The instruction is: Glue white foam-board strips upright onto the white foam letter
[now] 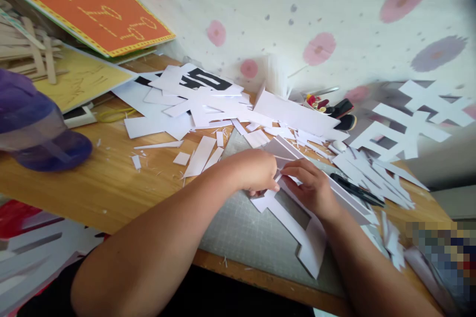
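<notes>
Where the white cutout lies: over the grey cutting mat, its far part beneath both hands; keeping it flat there should spare its narrow bars from creasing.
Hands: left hand curled tight, right hand with fingers bunched beside it; what either grips is hidden, so small, slow movements seem wisest.
Black tool: beyond the right hand, best left clear of that wrist.
Loose strips: past the left forearm; keep them off the mat.
</notes>
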A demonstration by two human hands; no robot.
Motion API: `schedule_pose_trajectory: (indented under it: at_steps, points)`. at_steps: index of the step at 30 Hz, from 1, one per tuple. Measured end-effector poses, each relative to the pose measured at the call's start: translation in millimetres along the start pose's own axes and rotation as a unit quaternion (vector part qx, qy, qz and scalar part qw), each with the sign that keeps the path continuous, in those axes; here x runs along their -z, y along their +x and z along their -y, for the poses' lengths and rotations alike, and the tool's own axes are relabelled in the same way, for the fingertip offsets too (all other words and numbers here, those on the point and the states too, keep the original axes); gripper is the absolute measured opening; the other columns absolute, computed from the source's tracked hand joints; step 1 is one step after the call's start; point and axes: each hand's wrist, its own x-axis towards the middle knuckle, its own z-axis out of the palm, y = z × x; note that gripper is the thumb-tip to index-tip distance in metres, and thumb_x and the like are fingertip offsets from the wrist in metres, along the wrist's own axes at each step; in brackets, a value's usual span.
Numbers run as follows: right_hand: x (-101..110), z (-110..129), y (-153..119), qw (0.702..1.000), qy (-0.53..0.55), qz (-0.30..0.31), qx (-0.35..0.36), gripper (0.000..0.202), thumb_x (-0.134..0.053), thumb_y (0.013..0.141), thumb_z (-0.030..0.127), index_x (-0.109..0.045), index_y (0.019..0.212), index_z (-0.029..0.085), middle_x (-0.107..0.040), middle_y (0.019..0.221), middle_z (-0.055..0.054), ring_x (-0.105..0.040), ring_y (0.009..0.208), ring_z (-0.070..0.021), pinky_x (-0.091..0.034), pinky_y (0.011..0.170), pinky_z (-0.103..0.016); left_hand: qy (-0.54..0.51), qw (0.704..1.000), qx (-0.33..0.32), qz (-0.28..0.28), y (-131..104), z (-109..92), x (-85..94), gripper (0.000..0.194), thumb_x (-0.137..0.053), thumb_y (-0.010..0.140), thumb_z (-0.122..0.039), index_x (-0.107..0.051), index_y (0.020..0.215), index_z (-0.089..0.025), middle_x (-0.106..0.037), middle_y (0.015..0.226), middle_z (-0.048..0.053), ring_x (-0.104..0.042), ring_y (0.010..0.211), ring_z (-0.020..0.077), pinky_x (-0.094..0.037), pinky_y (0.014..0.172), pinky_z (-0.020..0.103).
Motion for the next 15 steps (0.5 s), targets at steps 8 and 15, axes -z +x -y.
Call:
schedule_pose_trajectory:
  at_steps: [8,15]
  points:
    - [-3.2,3.8,2.8,0.999,-0.007,-0.024,-0.024,0.013,-0.06,0.089,0.009,-0.062,0.095,0.021,-0.068,0.086,-0.007,-0.064,0.078,-0.0186,-0.054,0.068,-0.032,-0.026,1.0,-0.005,0.016,11.2,10.9,-5.9,0.027,-0.059,0.084,-0.031,-0.055,0.061,-0.018,-0.07,0.062,0.003,-0.064,0.058,0.0145,-0.04,0.058,0.026]
    - [-3.7,4.3,3.7,0.998,-0.043,-0.002,-0.053,0.008,-0.058,0.092,0.016,-0.064,0.089,0.019,-0.069,0.08,-0.006,-0.062,0.074,-0.0187,-0.051,0.067,-0.032,-0.039,0.999,-0.003,0.016,13.8,14.2,-7.1,0.026,-0.055,0.083,-0.031,-0.052,0.061,-0.018,-0.066,0.06,0.0,-0.066,0.058,0.0144,-0.043,0.058,0.025]
